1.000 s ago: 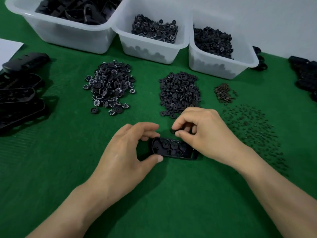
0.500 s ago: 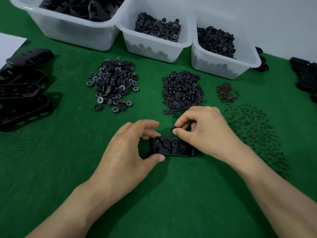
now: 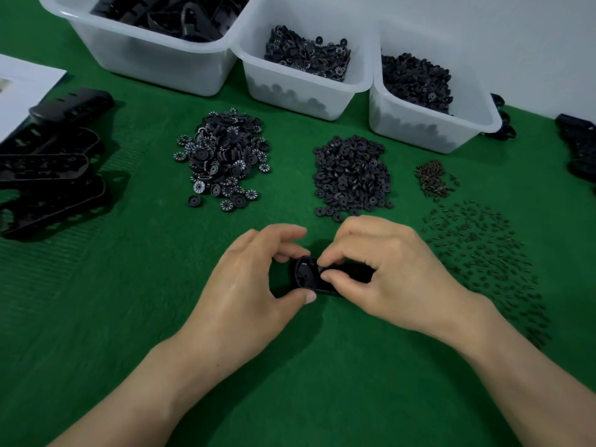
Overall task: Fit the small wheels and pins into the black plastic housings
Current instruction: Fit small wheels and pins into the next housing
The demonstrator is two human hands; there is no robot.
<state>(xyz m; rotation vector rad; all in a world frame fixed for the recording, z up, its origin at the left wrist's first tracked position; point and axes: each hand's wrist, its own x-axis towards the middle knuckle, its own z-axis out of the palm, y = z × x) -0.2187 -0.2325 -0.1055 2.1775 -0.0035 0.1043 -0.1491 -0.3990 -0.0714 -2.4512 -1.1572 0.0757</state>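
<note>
A green felt-like cloth [image 3: 96, 317] covers the desk edge to edge, faintly ribbed at the left. Behind it stands a plain pale wall [image 3: 516, 43]. The light is dim and even, with soft shadows.

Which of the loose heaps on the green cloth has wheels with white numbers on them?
The leftmost heap, nearest the stacked housings. Its wheels carry white digits round the rim; the middle heap is plain black rings, and the right-hand ones are tiny pins.
</note>
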